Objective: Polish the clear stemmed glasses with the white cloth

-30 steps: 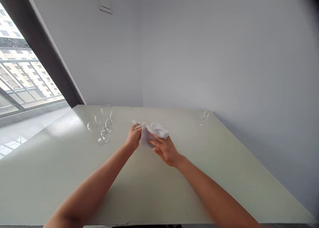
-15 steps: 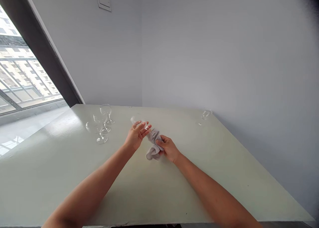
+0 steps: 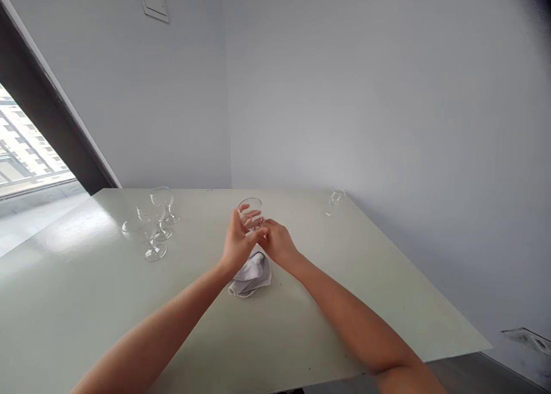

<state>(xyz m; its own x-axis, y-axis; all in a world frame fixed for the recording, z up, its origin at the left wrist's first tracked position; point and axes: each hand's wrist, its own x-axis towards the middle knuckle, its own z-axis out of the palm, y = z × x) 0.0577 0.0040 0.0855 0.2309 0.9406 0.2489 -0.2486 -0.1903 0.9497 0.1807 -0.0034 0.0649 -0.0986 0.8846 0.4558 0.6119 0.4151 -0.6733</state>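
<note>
Both my hands meet over the middle of the table, around a clear stemmed glass (image 3: 250,202) with its rim up. My left hand (image 3: 236,242) wraps its fingers around the bowl, and they show through the glass. At the lower end of the glass, my right hand (image 3: 279,243) has its fingers closed on it; the stem and foot are mostly hidden there. A crumpled light grey cloth (image 3: 253,276) lies on the table just below my hands, partly behind my left wrist.
Several clear stemmed glasses stand at the left, including a near glass (image 3: 154,251) and a far glass (image 3: 162,199). Another clear glass (image 3: 337,197) is at the back right of the pale table (image 3: 344,302). Walls border the far and right sides.
The grey cloth has left my right hand and now lies on the table. My right hand has moved onto the glass, which has turned more upright. The view has shifted rightward.
</note>
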